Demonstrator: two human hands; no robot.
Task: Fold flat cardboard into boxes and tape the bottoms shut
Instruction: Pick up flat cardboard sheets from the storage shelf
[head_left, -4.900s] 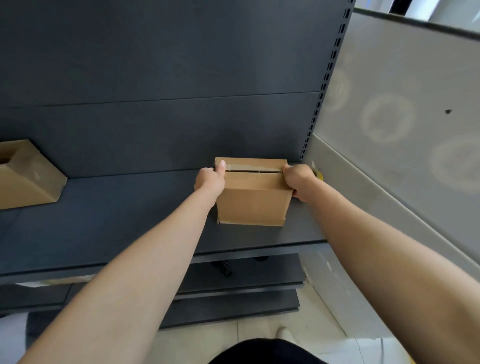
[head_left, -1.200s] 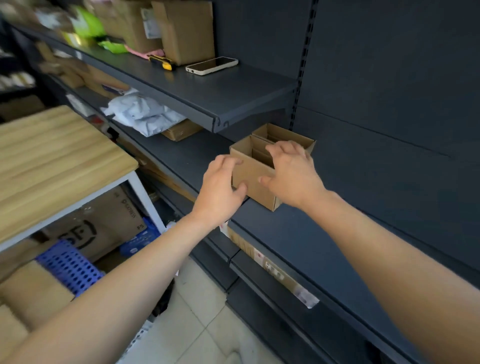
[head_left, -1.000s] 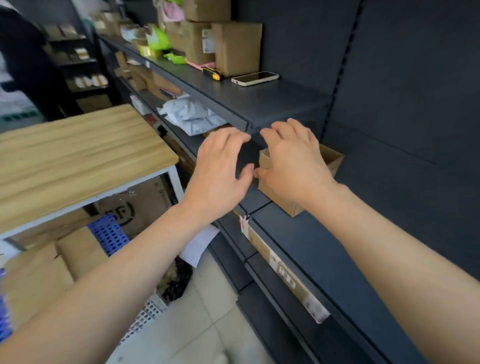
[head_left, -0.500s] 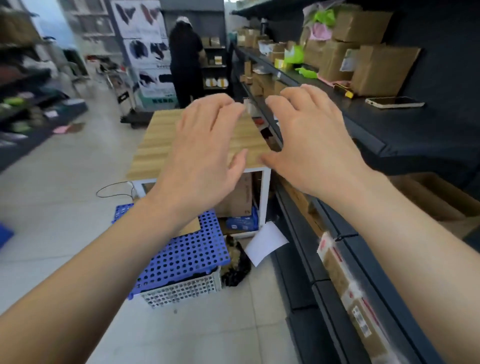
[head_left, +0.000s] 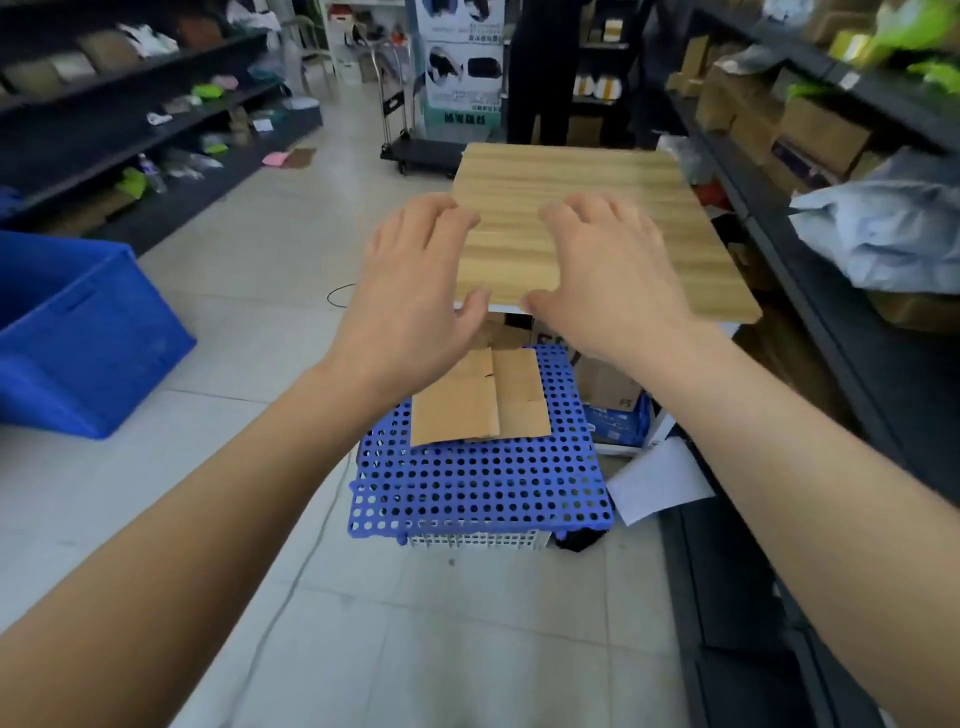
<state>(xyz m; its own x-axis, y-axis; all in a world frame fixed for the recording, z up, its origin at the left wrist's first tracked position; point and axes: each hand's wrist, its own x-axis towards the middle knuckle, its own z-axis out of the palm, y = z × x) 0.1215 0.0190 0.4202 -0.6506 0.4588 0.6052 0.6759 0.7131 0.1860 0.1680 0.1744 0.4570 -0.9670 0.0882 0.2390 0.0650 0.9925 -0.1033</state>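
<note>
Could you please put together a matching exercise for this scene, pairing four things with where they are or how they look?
Things:
1. flat cardboard
2. blue bin
3. white sheet of paper
4. table top

Descriptions:
A. on the floor at the far left
B. lying on the blue perforated panel
C. light wood grain
D. low down, between the panel and the right-hand shelving

Pairs: 1-B, 2-A, 3-D, 4-C.

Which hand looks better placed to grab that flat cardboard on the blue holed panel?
Probably the left hand: open and empty, it appears just above the flat cardboard. The right hand, also empty, sits farther right, before the wooden table.
</note>
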